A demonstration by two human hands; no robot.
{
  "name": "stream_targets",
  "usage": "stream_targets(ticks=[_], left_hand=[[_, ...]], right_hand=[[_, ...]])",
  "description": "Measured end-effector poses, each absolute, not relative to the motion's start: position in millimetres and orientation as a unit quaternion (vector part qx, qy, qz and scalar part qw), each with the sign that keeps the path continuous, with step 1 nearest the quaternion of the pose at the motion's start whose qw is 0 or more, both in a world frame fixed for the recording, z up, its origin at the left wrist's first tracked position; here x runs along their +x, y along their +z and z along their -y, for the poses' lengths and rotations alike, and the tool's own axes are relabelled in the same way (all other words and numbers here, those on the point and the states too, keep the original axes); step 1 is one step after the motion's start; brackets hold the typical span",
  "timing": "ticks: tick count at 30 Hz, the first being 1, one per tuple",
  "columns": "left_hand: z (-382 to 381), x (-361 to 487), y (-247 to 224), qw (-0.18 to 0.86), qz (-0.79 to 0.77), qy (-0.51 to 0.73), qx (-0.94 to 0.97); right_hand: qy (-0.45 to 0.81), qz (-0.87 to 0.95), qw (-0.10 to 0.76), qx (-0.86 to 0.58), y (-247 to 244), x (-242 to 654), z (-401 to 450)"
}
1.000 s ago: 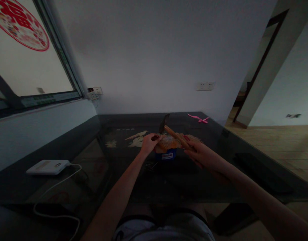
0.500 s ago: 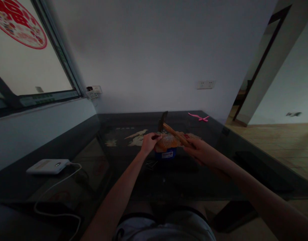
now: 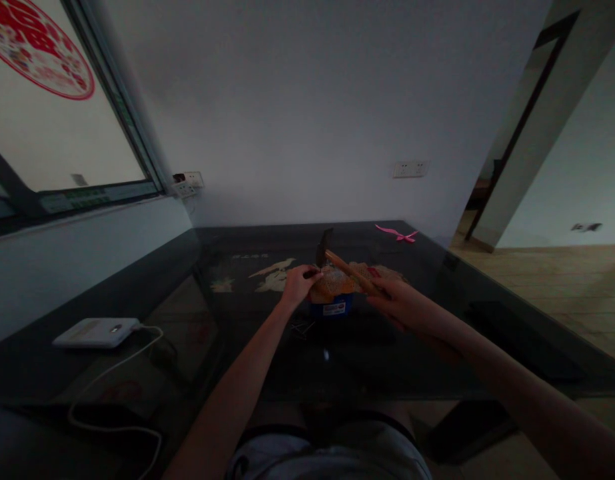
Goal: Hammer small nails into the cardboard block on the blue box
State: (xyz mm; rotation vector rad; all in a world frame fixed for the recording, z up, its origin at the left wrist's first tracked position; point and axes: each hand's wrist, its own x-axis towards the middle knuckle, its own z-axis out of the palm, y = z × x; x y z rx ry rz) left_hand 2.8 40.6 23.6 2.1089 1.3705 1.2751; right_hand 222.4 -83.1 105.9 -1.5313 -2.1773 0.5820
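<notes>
Slanting hammer [image 3: 350, 270], head end [image 3: 321, 249] forward-left

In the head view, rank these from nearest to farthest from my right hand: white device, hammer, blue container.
1. Hammer: held in your right hand.
2. Blue container: just left of that hand, below the hammer in the view.
3. White device: far off to the left.

We see 1 hammer [image 3: 351, 269], its dark head upright at the far end of a slanting wooden handle. Near it, 1 orange-brown lump [image 3: 332, 288], its material unclear to us, sits atop 1 labelled blue container [image 3: 343, 307].
</notes>
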Motion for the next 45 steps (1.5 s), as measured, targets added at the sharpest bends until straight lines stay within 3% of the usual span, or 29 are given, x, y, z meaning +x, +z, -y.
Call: stream_targets(ticks=[10, 15, 28, 33, 40, 45], left_hand=[[-38, 3, 24, 0.181, -0.466, 0.462, 0.732], [-36, 0, 24, 0.215, -0.438, 0.47, 0.735], [-36, -42, 33, 0.161, -0.437, 0.52, 0.716], [-23, -84, 7, 0.177, -0.471, 0.399, 0.767], [1, -101, -15, 0.256, -0.43, 0.233, 0.834], [8, -89, -14, 0.202, -0.414, 0.165, 0.872]], right_hand=[[0.276, 0.756, 0.251, -0.538, 103, 226, 87], [0.353, 0.721, 0.308, -0.512, 88, 229, 87], [0.486, 0.609, 0.461, -0.424, 30, 237, 74], [0.502, 0.573, 0.526, -0.379, 15, 238, 70], [0.495, 0.568, 0.535, -0.383, 11, 240, 70], [0.494, 0.572, 0.524, -0.393, 8, 238, 71]])
